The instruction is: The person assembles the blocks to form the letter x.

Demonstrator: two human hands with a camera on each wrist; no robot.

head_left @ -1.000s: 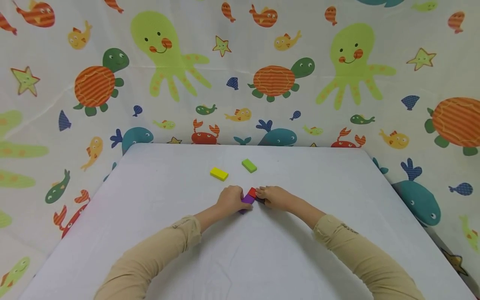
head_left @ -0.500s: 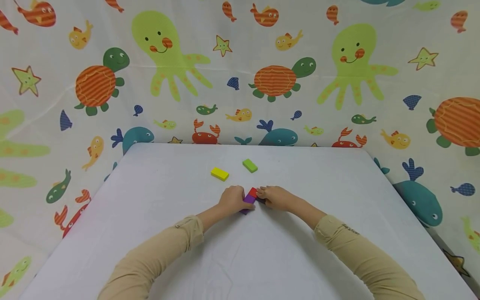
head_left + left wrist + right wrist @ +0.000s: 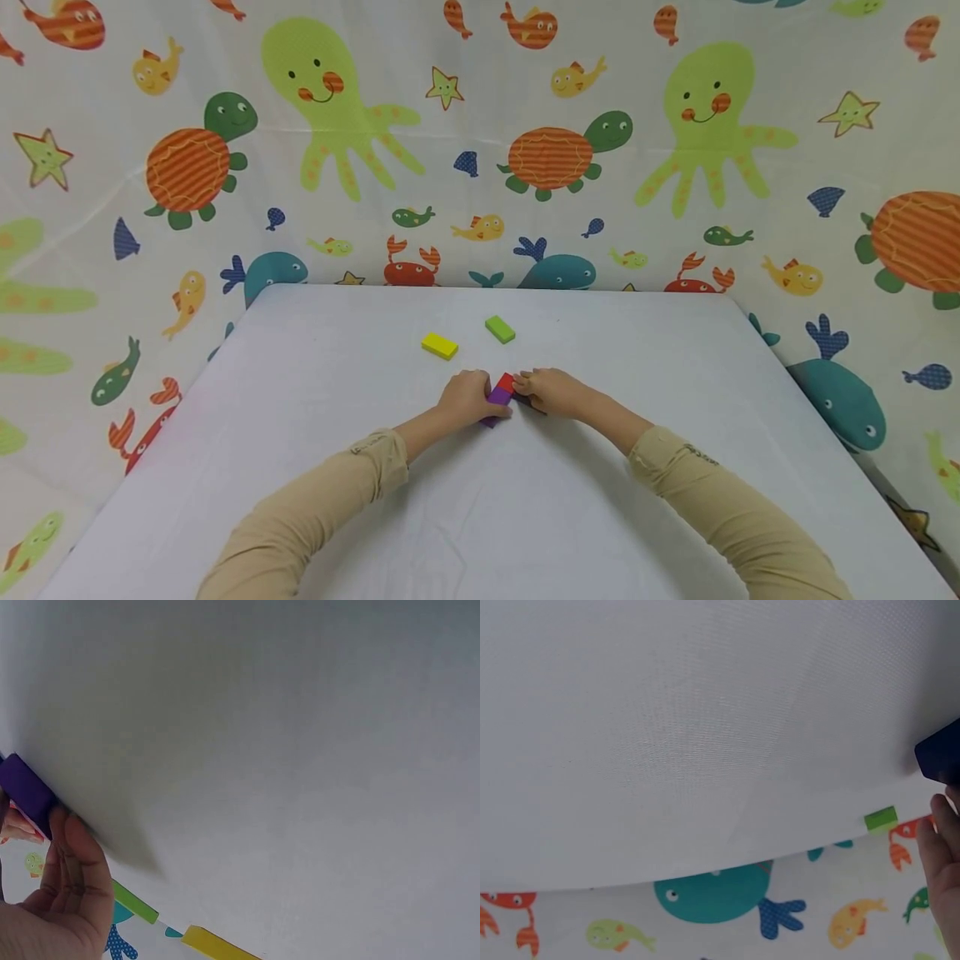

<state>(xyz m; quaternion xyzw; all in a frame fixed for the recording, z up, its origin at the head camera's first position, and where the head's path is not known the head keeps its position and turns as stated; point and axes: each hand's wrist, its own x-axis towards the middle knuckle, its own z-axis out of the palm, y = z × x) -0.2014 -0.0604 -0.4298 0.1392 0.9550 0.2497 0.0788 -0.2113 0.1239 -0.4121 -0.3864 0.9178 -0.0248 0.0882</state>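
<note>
Near the middle of the table, my left hand (image 3: 465,398) grips a purple block (image 3: 499,395), thumb on the near side and fingers on the far side. The same purple block (image 3: 28,787) shows at the edge of the left wrist view. A red block (image 3: 506,382) adjoins its far end, partly covered by my right fingertips. My right hand (image 3: 551,392) holds a dark blue block (image 3: 531,405), mostly hidden under the palm. In the right wrist view that dark blue block (image 3: 939,754) sticks out just above the fingers.
Beyond my hands lie a yellow block (image 3: 439,346) and a light green block (image 3: 500,329), apart from each other. The white-covered table (image 3: 360,333) ends at a hanging cloth (image 3: 465,108) printed with sea animals.
My left hand and the purple and red blocks have shifted slightly right. A little more of the dark blue block shows beneath my right hand. The yellow and green blocks stay put.
</note>
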